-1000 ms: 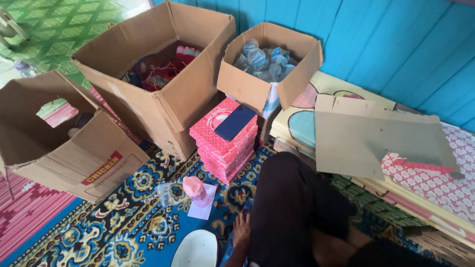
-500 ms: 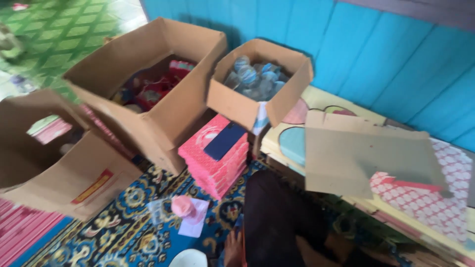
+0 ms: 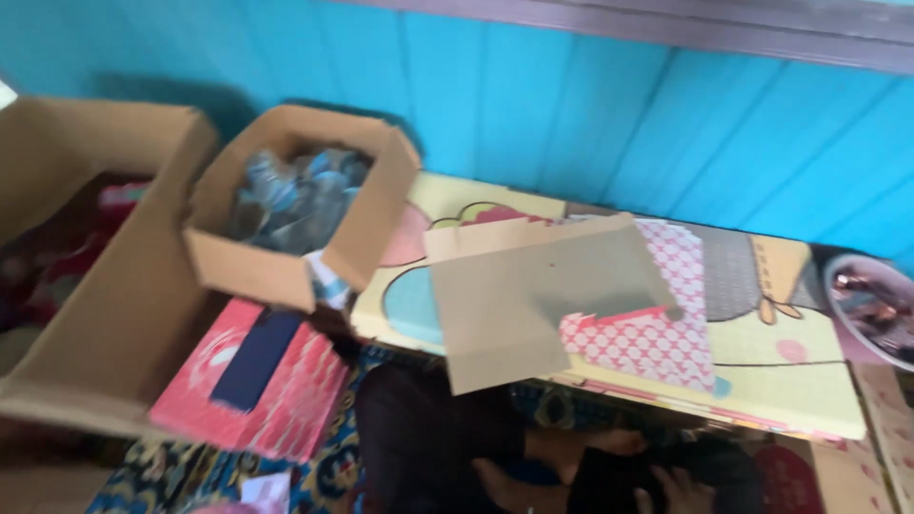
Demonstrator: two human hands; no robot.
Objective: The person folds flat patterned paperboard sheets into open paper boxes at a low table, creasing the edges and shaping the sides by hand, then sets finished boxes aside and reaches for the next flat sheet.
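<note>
Cardboard sheet (image 3: 543, 305) lying flat across the pale yellow patterned mat stack (image 3: 790, 381) at frame centre, well above my hands.

One hand (image 3: 681, 490) shows at the bottom right edge, resting on dark cloth over my lap; I cannot tell whether its fingers are spread or pressed together, and my other hand is out of view. At upper left a small open box (image 3: 286, 271) of clear wrapped items sits above a pink stack (image 3: 257, 381) topped by a dark blue card (image 3: 255, 360).
</note>
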